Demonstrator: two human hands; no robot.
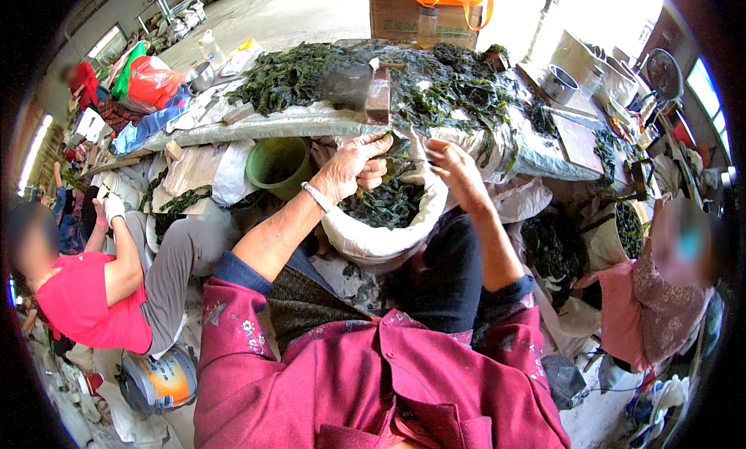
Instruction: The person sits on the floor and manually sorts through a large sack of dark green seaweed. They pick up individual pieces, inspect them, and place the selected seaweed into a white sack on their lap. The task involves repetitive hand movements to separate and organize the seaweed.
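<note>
Between my knees stands a bucket lined with a white woven sack [373,242]. Dark green leafy seaweed [387,204] lies inside it. Above its left rim, my left hand [352,166] pinches a seaweed strip [401,149] between thumb and forefinger, the other fingers curled. My right hand [457,169] is over the right rim, blurred, with bent fingers; whether it grips anything is unclear. In front, a heap of wet seaweed [291,76] spreads over the sheet-covered table [256,127]. A brown block [377,102] stands at the table's near edge, just beyond my hands.
A green bucket [280,163] sits left of my left hand. Co-workers sit close by: a person in a red shirt [93,297] at left, another in a pink top [658,309] at right. A cardboard box [396,21] stands behind the table; a metal pot [559,83] is at right.
</note>
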